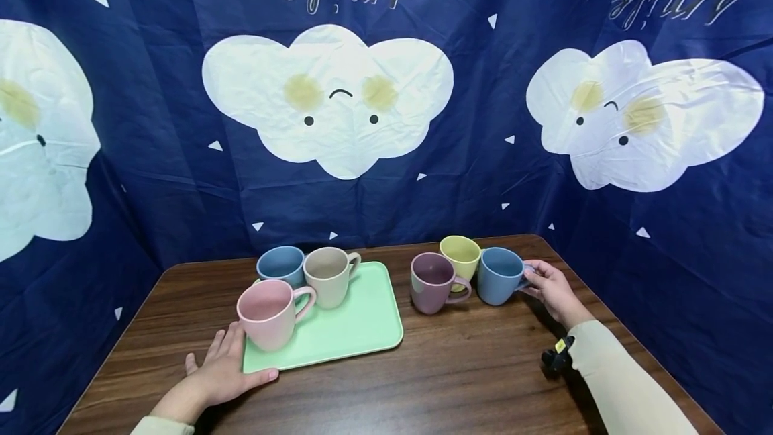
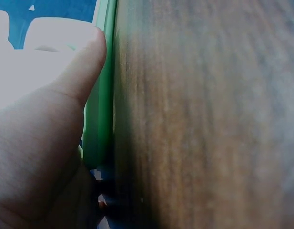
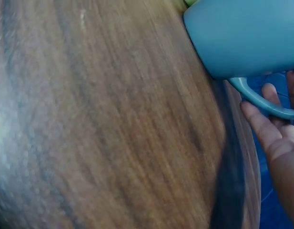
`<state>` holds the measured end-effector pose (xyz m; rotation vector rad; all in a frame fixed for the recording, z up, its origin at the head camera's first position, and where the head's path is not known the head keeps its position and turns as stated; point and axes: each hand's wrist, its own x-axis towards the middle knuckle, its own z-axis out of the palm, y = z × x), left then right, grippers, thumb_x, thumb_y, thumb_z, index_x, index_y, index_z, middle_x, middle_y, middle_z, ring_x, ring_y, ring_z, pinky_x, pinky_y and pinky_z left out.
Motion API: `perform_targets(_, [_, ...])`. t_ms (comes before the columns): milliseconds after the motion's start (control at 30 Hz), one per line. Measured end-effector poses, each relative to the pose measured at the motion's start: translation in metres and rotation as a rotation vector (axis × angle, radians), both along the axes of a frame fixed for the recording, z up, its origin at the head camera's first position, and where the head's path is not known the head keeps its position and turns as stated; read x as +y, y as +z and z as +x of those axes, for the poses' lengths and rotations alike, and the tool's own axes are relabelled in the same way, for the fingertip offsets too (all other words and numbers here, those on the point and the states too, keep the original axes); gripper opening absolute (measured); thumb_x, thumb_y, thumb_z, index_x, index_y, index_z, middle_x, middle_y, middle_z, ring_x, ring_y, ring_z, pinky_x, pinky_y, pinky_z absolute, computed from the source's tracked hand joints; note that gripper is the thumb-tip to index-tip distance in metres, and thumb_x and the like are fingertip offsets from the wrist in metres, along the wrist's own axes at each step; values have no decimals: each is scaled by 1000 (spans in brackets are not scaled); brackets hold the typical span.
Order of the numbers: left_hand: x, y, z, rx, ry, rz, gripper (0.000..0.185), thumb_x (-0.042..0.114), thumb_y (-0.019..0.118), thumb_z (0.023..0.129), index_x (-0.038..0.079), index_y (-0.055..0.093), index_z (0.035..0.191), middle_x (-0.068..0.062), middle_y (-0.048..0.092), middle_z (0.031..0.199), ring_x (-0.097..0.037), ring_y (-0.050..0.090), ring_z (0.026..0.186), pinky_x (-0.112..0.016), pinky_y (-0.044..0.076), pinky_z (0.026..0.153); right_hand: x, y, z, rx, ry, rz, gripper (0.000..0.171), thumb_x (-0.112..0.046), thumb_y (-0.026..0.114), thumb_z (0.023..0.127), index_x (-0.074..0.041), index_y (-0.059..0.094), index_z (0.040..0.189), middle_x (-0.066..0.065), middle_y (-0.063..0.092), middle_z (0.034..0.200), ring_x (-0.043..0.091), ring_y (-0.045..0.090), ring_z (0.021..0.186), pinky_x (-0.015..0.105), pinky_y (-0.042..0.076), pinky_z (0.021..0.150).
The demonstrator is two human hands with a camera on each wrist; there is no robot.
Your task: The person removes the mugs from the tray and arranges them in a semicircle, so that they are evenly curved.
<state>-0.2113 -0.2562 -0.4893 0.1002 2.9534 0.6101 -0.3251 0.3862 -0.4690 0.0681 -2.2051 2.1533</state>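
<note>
Head view: a wooden table [image 1: 459, 368] before a blue cloud-print curtain [image 1: 181, 119], with a green tray [image 1: 356, 327] on its left half and three mugs standing loose on its right half.
Left hand: the left hand [image 1: 226, 371] lies flat on the table at the tray's near left corner, fingers straight and relaxed, thumb along the tray's front edge, holding nothing.
Left wrist view: the thumb [image 2: 75, 71] presses against the green tray rim [image 2: 105, 95]; the rest is blurred wood.
Right hand: the right hand [image 1: 546, 287] reaches to the handle of the blue mug [image 1: 500, 275]; its fingers [image 3: 261, 124] curl at the handle, which looks pinched rather than gripped firmly.
Blue mug: upright on the table, right of the tray, near the table's far right corner, just beside a yellow mug [image 1: 460, 255] and near a purple mug [image 1: 432, 282].
On the tray: a pink mug [image 1: 270, 313] at the near left corner, just beside the left hand, a beige mug [image 1: 329, 275] and a second blue mug [image 1: 281, 264] behind it.
Risk, grip: a light hold on the handle alone could let the blue mug swing or slip when lifted.
Risk, neighbours: the yellow mug sits so close that a sideways pull might knock it, or push it into the purple one.
Risk, tray: with only a flat palm steadying it, the tray could slide or its near edge tip under the pink mug if a mug lands hard.
Risk, landing: free room on the tray is at the right; crowding the beige mug's handle could clip it.
</note>
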Motion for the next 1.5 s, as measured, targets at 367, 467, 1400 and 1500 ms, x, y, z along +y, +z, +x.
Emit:
perform_targets(367, [-5,1,-1,-18,9,21,133,75,68,78,-13,3,154,-43,4,156,-63,1,143,-89,-7,94,-39,62,-23,261,-229,323,43,-29,50,108,10,59,123,12,76,103,-2,64,94,15,44,88])
perform_targets(467, [-6,1,-1,-10,10,14,134,76,68,77,-13,4,154,-43,5,157,-63,2,143,-89,-6,94,-60,80,-32,325,-253,342,41,-26,53,107,11,60,122,24,73,110,-4,62,94,11,40,90])
perform_targets(1400, [-2,3,1,-19,-8,7,129,73,66,82,-12,2,155,-43,3,156,-64,2,142,-89,-5,94,-276,98,-48,330,-18,-43,25,-13,56,105,9,65,114,21,74,104,29,72,103,46,52,99])
perform_targets(1500, [0,2,0,-19,-6,5,131,74,67,80,-11,3,155,-42,4,157,-63,3,143,-89,-4,94,-292,95,-44,312,-12,-43,26,-12,55,105,9,65,116,23,73,107,34,70,106,45,53,98])
